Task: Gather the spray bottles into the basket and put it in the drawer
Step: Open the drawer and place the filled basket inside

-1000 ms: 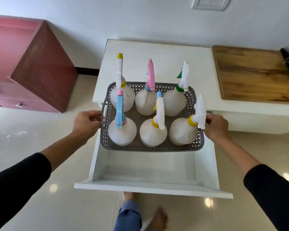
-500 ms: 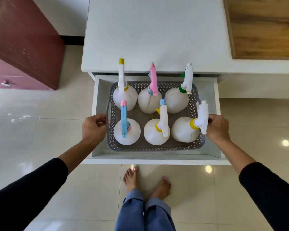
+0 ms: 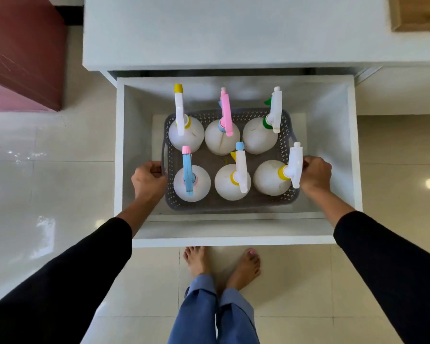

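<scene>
A grey perforated basket [image 3: 233,206] sits low inside the open white drawer [image 3: 233,240]. It holds several white spray bottles in two rows, among them one with a pink trigger [image 3: 226,115] at the back and one with a blue trigger [image 3: 188,170] at the front left. My left hand [image 3: 148,180] is closed on the basket's left handle. My right hand [image 3: 314,173] is closed on the right handle, partly behind a white trigger head [image 3: 294,165]. Whether the basket touches the drawer floor I cannot tell.
The drawer is pulled out from a white cabinet [image 3: 209,33]. A dark red chest [image 3: 23,53] stands at the left, a wooden board [image 3: 417,13] lies at the top right. My bare feet [image 3: 221,264] stand on glossy floor tiles just before the drawer front.
Both hands have lowered the basket from above the cabinet's edge down deep into the drawer. The view has tilted downward and closer.
</scene>
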